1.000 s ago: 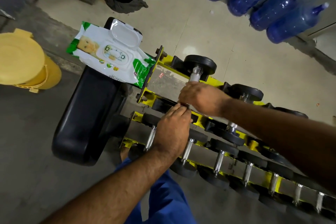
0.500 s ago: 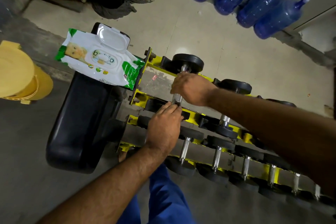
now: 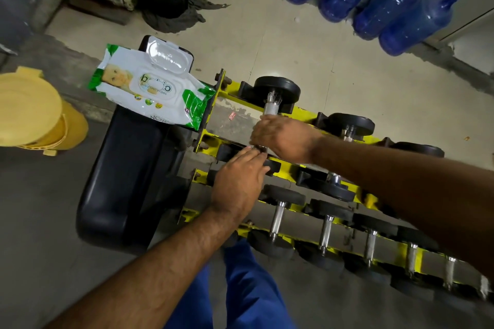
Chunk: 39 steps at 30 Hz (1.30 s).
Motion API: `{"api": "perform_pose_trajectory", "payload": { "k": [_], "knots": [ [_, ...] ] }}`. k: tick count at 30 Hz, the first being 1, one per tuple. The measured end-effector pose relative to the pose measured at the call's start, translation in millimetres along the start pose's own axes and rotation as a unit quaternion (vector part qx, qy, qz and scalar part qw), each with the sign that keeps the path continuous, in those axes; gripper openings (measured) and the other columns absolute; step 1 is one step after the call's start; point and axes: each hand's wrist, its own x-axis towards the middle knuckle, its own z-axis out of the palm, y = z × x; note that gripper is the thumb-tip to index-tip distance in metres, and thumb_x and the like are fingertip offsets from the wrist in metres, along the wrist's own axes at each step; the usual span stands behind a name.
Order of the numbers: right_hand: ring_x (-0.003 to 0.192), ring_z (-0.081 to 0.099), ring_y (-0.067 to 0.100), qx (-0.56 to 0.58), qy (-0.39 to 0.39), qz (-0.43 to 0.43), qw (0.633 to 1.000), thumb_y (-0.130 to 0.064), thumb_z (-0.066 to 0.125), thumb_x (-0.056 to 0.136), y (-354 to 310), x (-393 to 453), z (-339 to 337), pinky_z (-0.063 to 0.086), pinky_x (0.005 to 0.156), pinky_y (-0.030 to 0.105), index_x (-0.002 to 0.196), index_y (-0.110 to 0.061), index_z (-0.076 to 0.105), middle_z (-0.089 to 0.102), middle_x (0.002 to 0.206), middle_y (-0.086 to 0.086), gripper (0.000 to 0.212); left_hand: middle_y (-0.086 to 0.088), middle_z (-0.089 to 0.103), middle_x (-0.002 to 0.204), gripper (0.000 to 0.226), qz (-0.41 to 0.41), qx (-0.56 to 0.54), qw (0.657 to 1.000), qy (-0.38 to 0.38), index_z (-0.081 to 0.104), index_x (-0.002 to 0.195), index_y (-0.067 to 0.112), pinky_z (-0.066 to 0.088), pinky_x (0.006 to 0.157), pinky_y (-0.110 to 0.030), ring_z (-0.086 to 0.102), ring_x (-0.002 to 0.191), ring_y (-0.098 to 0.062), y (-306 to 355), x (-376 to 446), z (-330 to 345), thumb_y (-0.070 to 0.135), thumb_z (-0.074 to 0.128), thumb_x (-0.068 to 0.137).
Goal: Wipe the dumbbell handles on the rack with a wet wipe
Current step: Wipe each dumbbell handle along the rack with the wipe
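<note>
A: Where's the work being done?

B: On the end dumbbell (image 3: 272, 104) of the top tier of the yellow rack (image 3: 299, 235), nearest the wipes pack (image 3: 149, 88); its handle (image 3: 270, 108) is gripped by the right hand (image 3: 283, 139), fingers curled round the bar's lower part; the wipe itself can't be seen, presumably hidden under the palm; upper part of the handle is left bare.

A: And the left hand (image 3: 238, 181)?

B: Laid by the near weight plate, just below the right; fingers held together and fairly straight, tips at the handle's lower end; whether anything is pinched can't be told.

A: How's the step best done?

B: Judgement only: the wipe should be wrapped right round the bar, then drawn along its full length w/ a twist so the underside is reached too; the knurled bit needs firm pressure; the plate is best steadied by the left so the dumbbell isn't rolled in its cradle; the bare upper end shouldn't be missed.

A: Rest of the rack?

B: Many handles on the lower tiers appear untouched by either hand; the pack's lid is open on the black bench (image 3: 128, 181), so a fresh wipe can be taken when needed.
</note>
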Motion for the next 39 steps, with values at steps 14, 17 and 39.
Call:
{"api": "perform_pose_trajectory", "payload": {
  "k": [14,17,39],
  "knots": [
    [0.12,0.061,0.026,0.061,0.081,0.09,0.991,0.004,0.05,0.089,-6,-16,-6,0.051,0.1,0.042,0.121,-0.015,0.069,0.068,0.125,0.006,0.042,-0.007,0.065,0.129,0.033,-0.035,0.003,0.999,0.008,0.067,0.125,0.008,0.046,0.104,-0.034,0.056,0.126,-0.02,10,-3,-9,0.021,0.064,0.094],
    [0.117,0.062,0.025,0.134,0.131,0.174,0.967,0.004,0.043,0.087,-19,-31,-6,0.054,0.093,0.043,0.12,-0.017,0.069,0.068,0.126,0.003,0.046,-0.009,0.062,0.134,0.036,-0.075,0.03,0.997,0.019,0.063,0.129,0.007,0.044,0.107,-0.035,0.055,0.128,-0.021,13,-6,-14,0.02,0.06,0.096],
    [0.072,0.06,0.023,0.658,0.202,0.482,0.542,-0.001,0.045,0.093,-48,-161,-34,0.048,0.05,0.025,0.097,-0.012,0.074,0.067,0.101,0.015,0.031,-0.006,0.062,0.129,0.038,-0.111,0.058,0.992,0.013,0.059,0.134,0.014,0.049,0.095,-0.037,0.059,0.115,-0.024,147,-23,12,0.024,0.055,0.097]
  ]
}}
